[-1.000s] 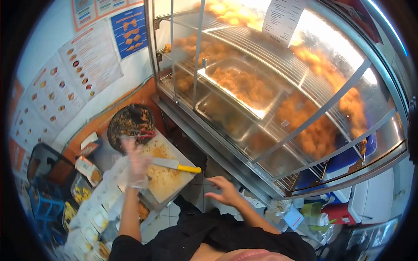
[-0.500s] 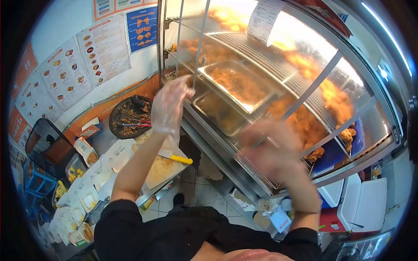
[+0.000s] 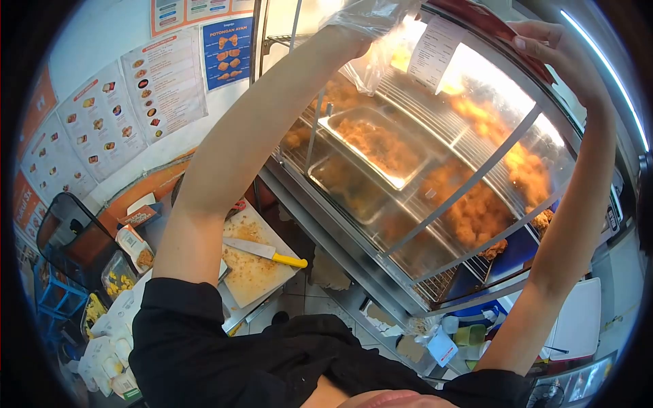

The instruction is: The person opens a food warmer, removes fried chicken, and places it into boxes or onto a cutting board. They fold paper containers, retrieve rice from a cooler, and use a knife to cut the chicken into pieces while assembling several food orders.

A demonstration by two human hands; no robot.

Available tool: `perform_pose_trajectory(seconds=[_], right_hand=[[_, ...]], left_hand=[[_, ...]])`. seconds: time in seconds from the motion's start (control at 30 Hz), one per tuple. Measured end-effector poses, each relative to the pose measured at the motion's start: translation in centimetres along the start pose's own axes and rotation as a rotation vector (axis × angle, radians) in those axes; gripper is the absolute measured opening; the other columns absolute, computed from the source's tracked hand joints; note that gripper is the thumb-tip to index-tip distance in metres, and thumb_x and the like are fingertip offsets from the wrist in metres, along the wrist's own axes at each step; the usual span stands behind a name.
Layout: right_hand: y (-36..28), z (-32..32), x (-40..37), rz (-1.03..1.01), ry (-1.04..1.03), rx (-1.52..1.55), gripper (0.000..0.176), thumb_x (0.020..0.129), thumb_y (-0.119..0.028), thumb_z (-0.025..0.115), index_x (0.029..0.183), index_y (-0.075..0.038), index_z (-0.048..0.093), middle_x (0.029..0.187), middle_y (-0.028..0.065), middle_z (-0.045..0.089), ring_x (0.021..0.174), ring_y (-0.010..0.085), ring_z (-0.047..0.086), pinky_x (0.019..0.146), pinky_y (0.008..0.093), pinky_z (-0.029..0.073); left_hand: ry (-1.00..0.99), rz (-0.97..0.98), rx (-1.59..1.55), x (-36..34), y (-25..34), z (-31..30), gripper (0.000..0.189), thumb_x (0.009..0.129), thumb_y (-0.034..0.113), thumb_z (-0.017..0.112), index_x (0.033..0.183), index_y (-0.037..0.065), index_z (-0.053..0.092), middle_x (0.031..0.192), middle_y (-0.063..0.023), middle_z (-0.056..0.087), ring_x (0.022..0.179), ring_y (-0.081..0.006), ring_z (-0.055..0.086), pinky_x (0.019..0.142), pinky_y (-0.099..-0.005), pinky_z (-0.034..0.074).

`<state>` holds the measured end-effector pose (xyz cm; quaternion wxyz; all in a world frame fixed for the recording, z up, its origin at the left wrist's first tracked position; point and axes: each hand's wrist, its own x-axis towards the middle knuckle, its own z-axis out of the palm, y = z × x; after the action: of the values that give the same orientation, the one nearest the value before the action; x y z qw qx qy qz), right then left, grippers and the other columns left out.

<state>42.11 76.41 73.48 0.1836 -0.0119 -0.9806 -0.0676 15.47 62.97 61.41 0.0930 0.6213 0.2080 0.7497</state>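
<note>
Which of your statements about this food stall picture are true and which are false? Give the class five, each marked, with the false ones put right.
1. The knife lies on the cutting board. True.
2. The knife's handle is blue. False: it is yellow.
3. The left hand wears a clear glove. True.
4. The right hand is down by the knife. False: it is raised by the top of the cabinet.
5. A paper slip hangs at the cabinet's front. True.

Warm glare whitens the upper display case (image 3: 491,76); dark edges show fisheye distortion.
</note>
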Motion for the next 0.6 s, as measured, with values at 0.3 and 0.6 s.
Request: perform_pose_trajectory(seconds=[0.3, 0.6], right_hand=[[2.8, -0.3, 0.6, -0.037, 0.018, 0.101, 0.055, 0.088, -0.051, 0.061, 0.125, -0.011, 0.065, 0.102, 0.0056, 0.071, 0.093, 0.0162, 0.066, 0.093, 0.0330, 0.046], [2.5, 0.0, 1.0, 0.078, 0.018, 0.143, 0.055, 0.087, -0.052, 0.062, 0.124, -0.012, 0.065, 0.101, 0.0055, 0.071, 0.092, 0.0156, 0.066, 0.090, 0.0322, 0.047]], left_hand=[[-0.012, 0.075, 0.071, -0.3, 1.1, 0.7, 0.033, 0.094, 0.025, 0.062, 0.117, 0.001, 0.062, 0.114, -0.0093, 0.065, 0.103, -0.0146, 0.062, 0.081, -0.0242, 0.051], [0.077, -0.001, 0.011, 0.2, -0.8, -0.5, 0.034, 0.092, 0.011, 0.064, 0.123, -0.001, 0.056, 0.112, -0.0092, 0.066, 0.104, -0.0167, 0.063, 0.089, -0.0238, 0.052]])
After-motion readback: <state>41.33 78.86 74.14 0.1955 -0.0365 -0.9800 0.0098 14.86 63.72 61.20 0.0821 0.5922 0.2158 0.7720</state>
